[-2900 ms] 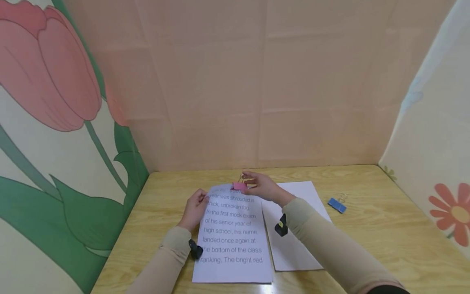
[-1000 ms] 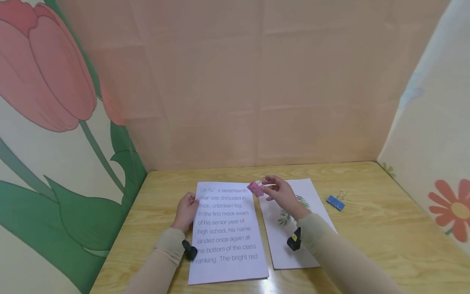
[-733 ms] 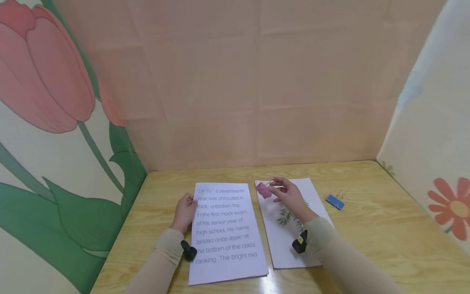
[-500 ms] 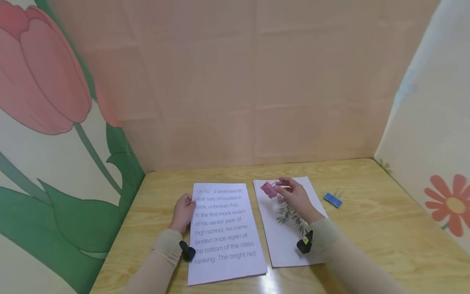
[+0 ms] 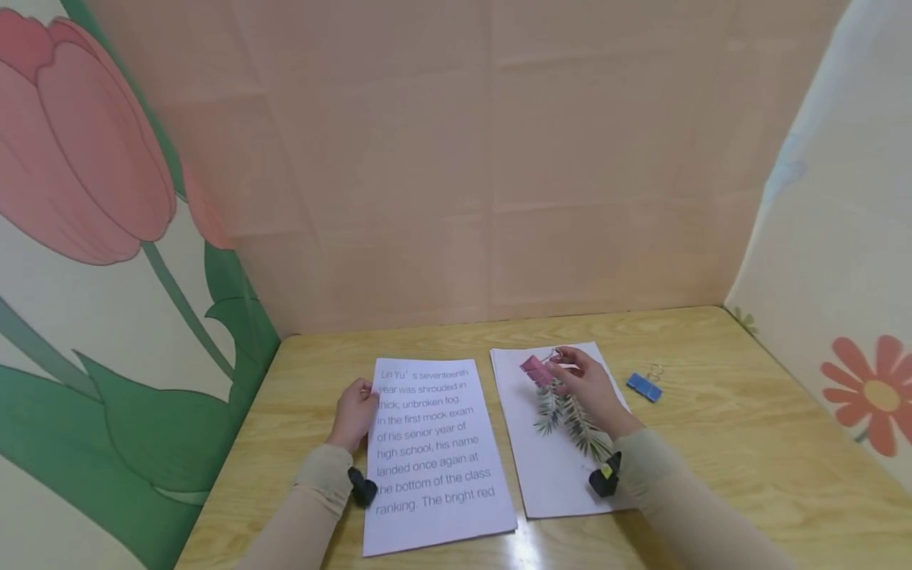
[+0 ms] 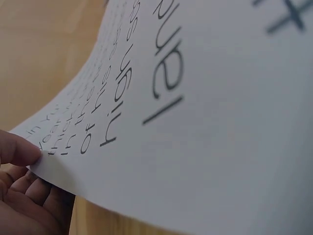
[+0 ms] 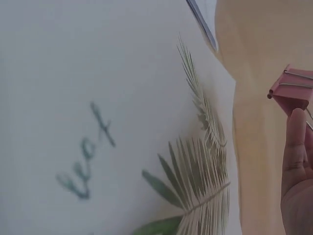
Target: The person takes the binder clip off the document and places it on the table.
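Note:
Printed sheets of paper (image 5: 427, 467) with large black text lie in the middle of the table in the head view. My left hand (image 5: 354, 416) pinches their left edge near the top. In the left wrist view the thumb (image 6: 22, 151) is on top of the paper and the fingers are beneath, and the paper bows upward. A pink binder clip (image 5: 536, 370) is in my right hand (image 5: 590, 388), held above a second paper stack (image 5: 549, 487) with a printed palm-leaf picture. The right wrist view shows the pink clip at the right edge, with nothing clamped in it.
A blue binder clip (image 5: 644, 387) lies on the wooden table (image 5: 741, 443) to the right of the leaf-print stack. A pinkish cloth wall stands behind the table, with flower-painted walls at both sides.
My right hand has drawn the pink binder clip off the top edge of the printed sheets and carried it rightward over the leaf-print stack. The left hand keeps its pinch on the paper.

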Demonstrator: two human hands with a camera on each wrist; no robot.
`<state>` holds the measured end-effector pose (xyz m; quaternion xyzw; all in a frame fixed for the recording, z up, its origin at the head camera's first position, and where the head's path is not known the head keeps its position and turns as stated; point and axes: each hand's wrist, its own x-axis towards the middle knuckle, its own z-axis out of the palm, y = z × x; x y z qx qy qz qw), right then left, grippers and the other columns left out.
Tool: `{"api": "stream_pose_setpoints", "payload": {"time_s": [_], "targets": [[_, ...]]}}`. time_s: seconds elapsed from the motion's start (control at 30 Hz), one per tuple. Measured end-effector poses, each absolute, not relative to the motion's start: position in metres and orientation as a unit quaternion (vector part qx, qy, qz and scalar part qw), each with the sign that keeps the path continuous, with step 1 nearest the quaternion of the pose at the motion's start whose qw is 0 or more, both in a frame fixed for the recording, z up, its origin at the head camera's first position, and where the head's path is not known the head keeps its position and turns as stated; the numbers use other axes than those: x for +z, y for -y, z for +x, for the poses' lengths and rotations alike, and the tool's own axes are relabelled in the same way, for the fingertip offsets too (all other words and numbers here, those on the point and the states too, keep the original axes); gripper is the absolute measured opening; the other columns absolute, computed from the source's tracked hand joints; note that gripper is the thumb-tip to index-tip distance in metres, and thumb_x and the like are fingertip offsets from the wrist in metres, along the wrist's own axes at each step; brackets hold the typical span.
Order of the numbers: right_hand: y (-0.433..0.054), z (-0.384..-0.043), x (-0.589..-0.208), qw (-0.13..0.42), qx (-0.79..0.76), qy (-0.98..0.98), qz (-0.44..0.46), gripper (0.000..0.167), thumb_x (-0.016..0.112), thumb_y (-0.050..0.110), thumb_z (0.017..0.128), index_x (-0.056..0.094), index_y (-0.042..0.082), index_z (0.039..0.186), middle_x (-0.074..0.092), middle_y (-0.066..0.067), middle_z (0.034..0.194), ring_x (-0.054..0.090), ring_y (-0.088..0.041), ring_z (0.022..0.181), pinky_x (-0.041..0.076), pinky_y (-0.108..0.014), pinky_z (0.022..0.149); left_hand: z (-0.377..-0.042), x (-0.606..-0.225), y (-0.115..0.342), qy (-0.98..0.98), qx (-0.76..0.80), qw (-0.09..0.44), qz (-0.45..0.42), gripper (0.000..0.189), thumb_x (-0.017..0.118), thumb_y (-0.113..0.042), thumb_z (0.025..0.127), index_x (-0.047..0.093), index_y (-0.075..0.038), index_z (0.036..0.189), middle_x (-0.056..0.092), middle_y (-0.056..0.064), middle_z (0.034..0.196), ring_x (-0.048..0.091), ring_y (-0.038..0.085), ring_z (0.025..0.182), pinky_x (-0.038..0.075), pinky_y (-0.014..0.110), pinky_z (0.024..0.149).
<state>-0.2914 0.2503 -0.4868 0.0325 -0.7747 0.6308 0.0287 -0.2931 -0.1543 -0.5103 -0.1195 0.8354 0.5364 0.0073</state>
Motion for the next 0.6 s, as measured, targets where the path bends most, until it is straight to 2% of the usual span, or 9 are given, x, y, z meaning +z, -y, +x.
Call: {"api": "stream_pose_setpoints", "payload": {"time_s": [0.17, 0.37, 0.6], "targets": [[-0.260, -0.291, -0.493, 0.019, 0.615, 0.788, 0.028, 0.060, 0.067, 0.024, 0.102, 0.044, -0.009, 0.147, 0.054, -0.029, 0.134, 0.064, -0.013, 0.096, 0.061, -0.040, 0.078, -0.293, -0.509, 0.154, -0.839, 0.530, 0.015, -0.125, 0.012, 0.050, -0.010, 0.106, 0.059, -0.004, 0.111, 0.067, 0.013, 0.101, 0.063, 0.024, 0.082, 0.051, 0.034, 0.071], [-0.277, -0.291, -0.500, 0.001, 0.588, 0.809, 0.016, 0.066, 0.067, 0.034, 0.102, 0.042, -0.004, 0.149, 0.052, -0.028, 0.138, 0.063, -0.029, 0.108, 0.060, -0.033, 0.078, -0.292, -0.509, 0.154, -0.845, 0.520, 0.020, -0.126, 0.011, 0.051, -0.009, 0.105, 0.060, -0.005, 0.110, 0.066, 0.014, 0.106, 0.062, 0.025, 0.087, 0.052, 0.035, 0.075], [-0.292, -0.286, -0.496, 0.003, 0.564, 0.826, 0.003, 0.070, 0.066, 0.035, 0.103, 0.039, -0.008, 0.150, 0.050, -0.030, 0.140, 0.059, -0.039, 0.116, 0.059, -0.029, 0.077, -0.291, -0.508, 0.154, -0.855, 0.507, 0.011, -0.110, 0.012, 0.051, -0.007, 0.104, 0.060, -0.003, 0.109, 0.065, 0.014, 0.104, 0.060, 0.025, 0.087, 0.049, 0.036, 0.075]]}}
